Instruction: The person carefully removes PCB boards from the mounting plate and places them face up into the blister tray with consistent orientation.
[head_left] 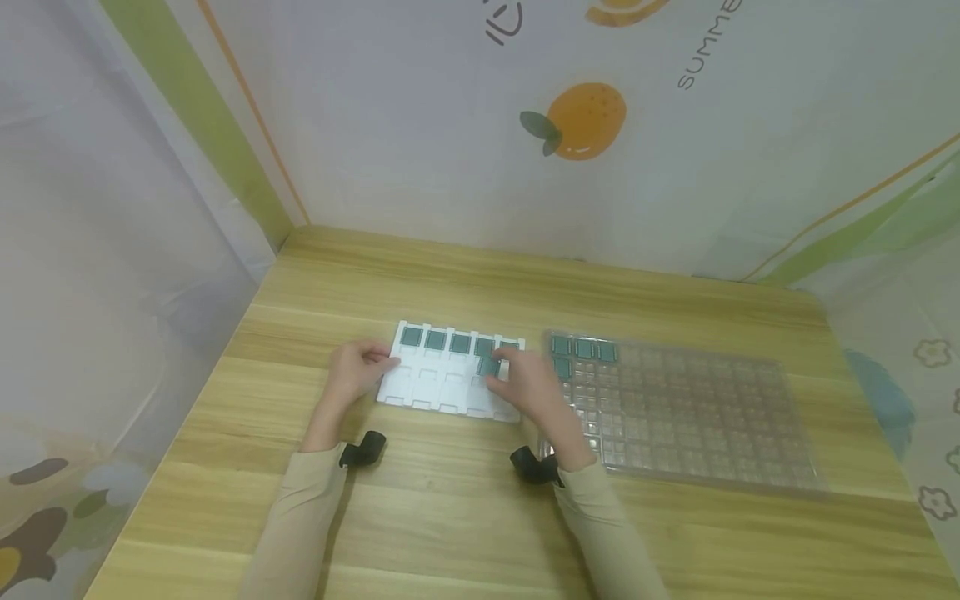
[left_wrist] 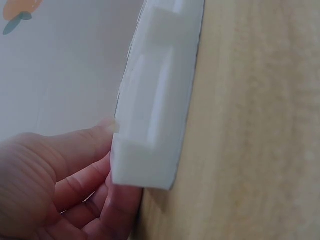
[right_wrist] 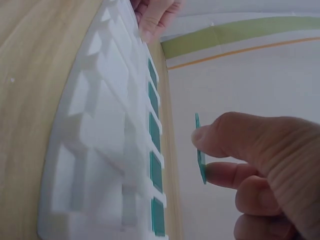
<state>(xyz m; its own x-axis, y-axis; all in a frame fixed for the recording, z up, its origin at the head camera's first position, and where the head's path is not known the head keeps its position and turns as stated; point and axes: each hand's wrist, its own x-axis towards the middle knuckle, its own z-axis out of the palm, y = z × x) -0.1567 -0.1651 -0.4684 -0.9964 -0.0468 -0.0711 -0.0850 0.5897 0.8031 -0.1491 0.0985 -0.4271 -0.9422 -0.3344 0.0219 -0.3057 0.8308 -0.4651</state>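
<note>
green chip (head_left: 488, 366) pinched in right hand (head_left: 534, 385) above white tray (head_left: 430, 388)

A fruit-printed white backdrop (head_left: 412, 125) rises behind the wooden table (head_left: 435, 517).

In the head view, the right hand (head_left: 531, 383) hides part of the white tray's (head_left: 427, 389) right end and the lower part of the last green chip (head_left: 510, 343) there. Right of the white tray, the clear tray (head_left: 705, 417) is partly covered by the right forearm (head_left: 572, 442), and its far cells blur together. Beyond the white tray, the wall lettering (head_left: 708, 46) is cut off above. In the left wrist view, the white tray hides some fingertips of the left hand (left_wrist: 65, 185) and runs past the upper edge, blurred.
</note>
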